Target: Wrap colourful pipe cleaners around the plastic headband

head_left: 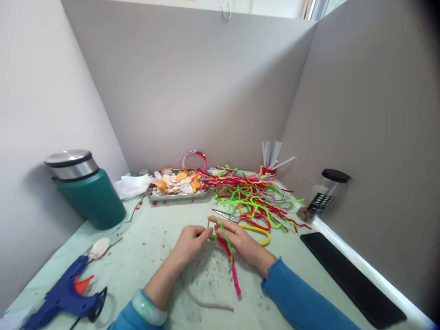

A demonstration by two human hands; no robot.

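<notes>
My left hand (192,243) is closed in a pinch on a bright green strand of yarn (223,233). Opposite it, my right hand (239,239) also grips the green yarn, which loops over its fingers and hangs down. Below the fingers, a red-to-pink strand (235,277) dangles beside the green one. A thin grey cord or tube (206,302) curves over the table under my hands; where its upper end goes is hidden. Just behind my right hand lie scissors (254,222) with one red and one yellow handle.
A tangled yarn pile (250,188) lies behind the scissors. Left of it stands a metal tray (178,198) of shells, with a wrapped ring (194,152) behind. A blue glue gun (65,293) and green bottle (92,197) are left; a clear jar (321,197) and black bar (350,279) right.
</notes>
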